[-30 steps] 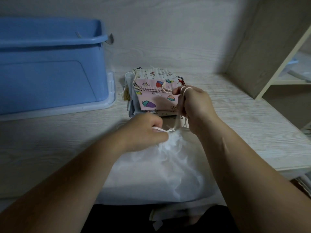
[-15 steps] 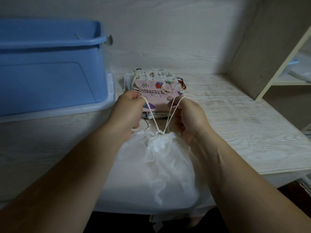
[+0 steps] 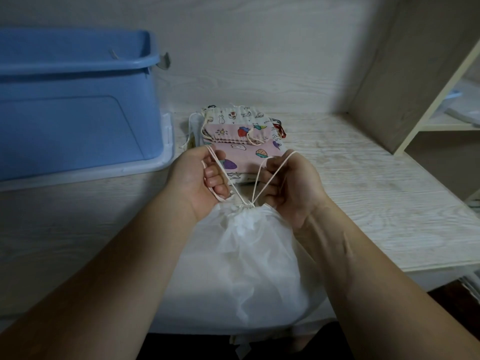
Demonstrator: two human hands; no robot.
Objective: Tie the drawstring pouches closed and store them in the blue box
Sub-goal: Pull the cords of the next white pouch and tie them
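Note:
A white drawstring pouch (image 3: 249, 261) lies on the desk in front of me, its mouth gathered tight. My left hand (image 3: 197, 178) grips the left cord loop, fingers curled around it. My right hand (image 3: 291, 185) grips the right cord loop (image 3: 270, 175), which runs up over its fingers. Both cords meet at the cinched neck between my hands. Just beyond them lies a stack of printed pouches (image 3: 241, 141), pink with fruit on top. The blue box (image 3: 75, 105) stands at the back left.
The box rests on a pale lid (image 3: 166, 154) on the wooden desk (image 3: 363, 193). A wooden shelf unit (image 3: 420, 74) rises at the right. The desk's front edge runs under the white pouch.
My left hand let go of the pouch's mouth and took the left cord. Both hands pulled the cords apart and cinched the mouth. The hands now sit slightly farther apart than half a second ago.

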